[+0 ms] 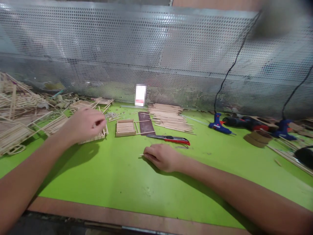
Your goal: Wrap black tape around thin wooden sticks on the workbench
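My left hand [84,124] hovers over a small stick frame [94,138] at the left of the green mat [122,176], its fingers curled in a pinch; what it holds is too small to make out. My right hand [161,157] rests on the mat in a loose fist, gripping a thin wooden stick [141,155] whose tip pokes out to the left. A red and black utility knife [171,139] lies just beyond the right hand. A small stick panel [125,127] and a dark brown strip [146,123] sit between the hands, farther back.
A loose pile of wooden sticks [168,117] lies at the back centre. Stick structures [17,117] crowd the far left. Two blue glue guns [218,124] [282,128] with black cords, a tape roll [258,137] and a perforated metal wall [156,58] bound the right and back.
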The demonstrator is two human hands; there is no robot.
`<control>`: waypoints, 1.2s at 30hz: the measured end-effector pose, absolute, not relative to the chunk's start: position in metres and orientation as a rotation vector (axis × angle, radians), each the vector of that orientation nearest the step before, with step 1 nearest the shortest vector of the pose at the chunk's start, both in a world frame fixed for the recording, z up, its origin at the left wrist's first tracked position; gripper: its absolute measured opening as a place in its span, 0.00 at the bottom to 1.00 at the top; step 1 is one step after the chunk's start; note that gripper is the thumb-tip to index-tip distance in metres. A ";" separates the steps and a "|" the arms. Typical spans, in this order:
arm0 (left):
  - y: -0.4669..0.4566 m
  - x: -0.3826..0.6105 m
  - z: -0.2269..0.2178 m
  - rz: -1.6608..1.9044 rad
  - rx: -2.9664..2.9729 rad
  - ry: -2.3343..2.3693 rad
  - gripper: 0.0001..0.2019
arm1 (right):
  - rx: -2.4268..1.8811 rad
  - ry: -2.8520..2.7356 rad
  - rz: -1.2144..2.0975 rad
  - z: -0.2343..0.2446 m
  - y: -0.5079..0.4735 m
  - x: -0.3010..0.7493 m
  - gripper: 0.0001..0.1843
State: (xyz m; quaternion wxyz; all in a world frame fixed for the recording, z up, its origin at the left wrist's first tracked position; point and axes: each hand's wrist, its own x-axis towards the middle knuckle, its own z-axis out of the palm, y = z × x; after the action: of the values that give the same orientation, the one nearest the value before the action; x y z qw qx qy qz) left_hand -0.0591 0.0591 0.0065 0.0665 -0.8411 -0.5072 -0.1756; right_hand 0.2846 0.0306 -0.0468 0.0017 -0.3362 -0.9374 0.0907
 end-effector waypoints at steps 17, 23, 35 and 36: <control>0.066 -0.087 0.024 -0.316 -2.346 -1.710 0.14 | -1.059 -2.922 0.287 -0.048 0.030 0.284 0.16; 0.065 -0.072 0.007 -0.565 -2.527 -1.529 0.12 | -0.936 -2.876 0.253 -0.052 0.031 0.287 0.13; 0.053 -0.038 -0.017 -0.553 -2.852 -1.390 0.11 | -0.523 -2.732 0.123 -0.059 0.034 0.290 0.12; 0.054 -0.039 -0.018 -0.567 -2.859 -1.409 0.12 | -0.533 -2.732 0.133 -0.060 0.034 0.290 0.12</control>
State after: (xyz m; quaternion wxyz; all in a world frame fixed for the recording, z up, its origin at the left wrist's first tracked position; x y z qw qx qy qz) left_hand -0.0390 0.0542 -0.0185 -0.0477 -0.8821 -0.4347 -0.1751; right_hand 0.2904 0.0340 -0.0596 0.1765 -0.1884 -0.9650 0.0469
